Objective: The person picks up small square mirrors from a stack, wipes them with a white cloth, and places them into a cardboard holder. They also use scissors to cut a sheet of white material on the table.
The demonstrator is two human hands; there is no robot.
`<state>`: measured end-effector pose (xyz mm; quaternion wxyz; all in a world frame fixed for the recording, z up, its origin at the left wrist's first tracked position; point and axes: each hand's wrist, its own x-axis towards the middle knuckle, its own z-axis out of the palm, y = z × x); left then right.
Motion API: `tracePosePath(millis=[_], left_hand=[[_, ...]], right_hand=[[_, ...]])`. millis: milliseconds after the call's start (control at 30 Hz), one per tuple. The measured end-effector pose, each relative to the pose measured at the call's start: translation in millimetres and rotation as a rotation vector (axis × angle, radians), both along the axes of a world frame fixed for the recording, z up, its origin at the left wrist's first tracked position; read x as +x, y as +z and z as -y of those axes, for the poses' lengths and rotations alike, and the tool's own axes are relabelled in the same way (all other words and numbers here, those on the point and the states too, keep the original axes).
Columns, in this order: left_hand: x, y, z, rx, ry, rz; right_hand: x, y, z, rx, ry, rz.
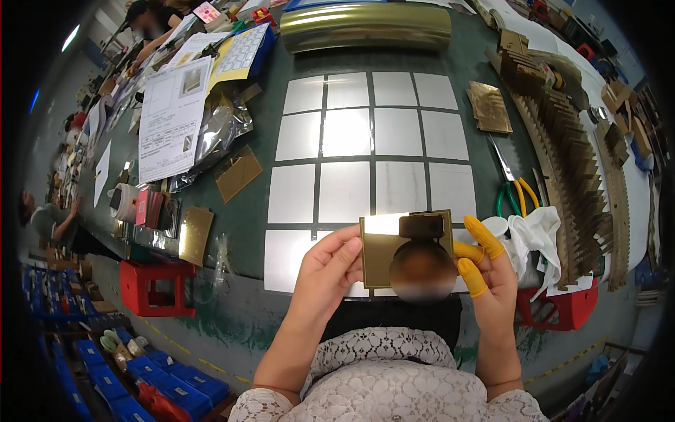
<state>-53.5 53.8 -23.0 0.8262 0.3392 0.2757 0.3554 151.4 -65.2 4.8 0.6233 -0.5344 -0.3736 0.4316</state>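
Observation:
A square gold mirrored panel [380, 264] is held up in front of me above the near edge of the table, its shiny face reflecting a dark camera shape. My left hand [329, 264] is closed on its left edge, thumb on the front and fingers behind. At the right edge is my right hand [496, 271], wearing yellow finger cots. Its fingers are spread; one cot reaches the panel's edge, and its tip is hidden behind it. The thumb and another finger stand apart from the panel. Beyond lie several silvery-white square sheets [346, 190] in a grid, the nearest partly covered.
Green-handled scissors [508, 176], yellow-handled pliers [524, 195], and white gloves [534, 239] lie to the right, beside serrated brown strips [562, 155]. A gold film roll [365, 29] spans the back. Papers [172, 119] and gold pieces [239, 174] lie left. Red stools [151, 288] stand below.

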Motion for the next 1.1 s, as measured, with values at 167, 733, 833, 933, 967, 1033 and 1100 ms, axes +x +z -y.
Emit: tracePosePath(millis=[167,733,833,933,967,1033,1100], left_hand=[[6.4,11.1,2.7,-0.021,0.049,-0.102],[4.7,4.3,1.4,-0.001,0.047,-0.083],[5.1,3.5,1.4,-0.004,0.039,-0.08],[3.8,-3.6,0.2,-0.007,0.034,-0.054],[2.6,-5.8,0.0,-0.008,0.036,-0.042],[1.8,-5.5,0.1,0.003,0.029,-0.041],[2.2,-3.8,0.1,0.012,0.025,-0.054]], right_hand=[[-1.0,-1.6,-1.1,0.005,-0.015,-0.021],[2.7,-9.6,-4.0,-0.001,0.025,-0.04],[3.7,-10.1,-4.3,-0.012,0.034,-0.065],[1.4,-8.9,-4.1,-0.023,0.032,-0.122],[0.1,-9.2,-4.4,-0.016,0.038,-0.142],[-1.0,-8.6,-4.4,-0.01,0.047,-0.164],[-1.0,-6.4,-4.9,-0.009,0.053,-0.171]])
